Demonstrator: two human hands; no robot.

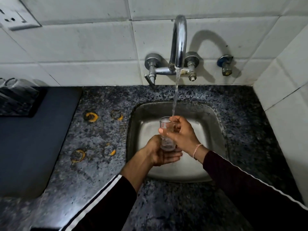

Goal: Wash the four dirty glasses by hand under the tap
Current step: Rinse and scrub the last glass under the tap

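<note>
A clear drinking glass (167, 142) stands upright over the steel sink (215, 130), just under the running water stream (175, 94) from the chrome tap (179, 42). My left hand (158, 155) cups and grips the glass's base from below. My right hand (183, 133) grips the upper part, thumb on the outer wall and fingers at the rim, where the water lands. Other clear glasses (15, 92) sit at the far left edge, partly cut off by the frame.
Several orange ring stains (91, 117) mark the speckled granite counter (103, 172) left of the sink. A dark mat (33, 139) covers the counter's left side. A wall valve (226, 65) sticks out right of the tap. A socket (16, 17) sits on the tiled wall.
</note>
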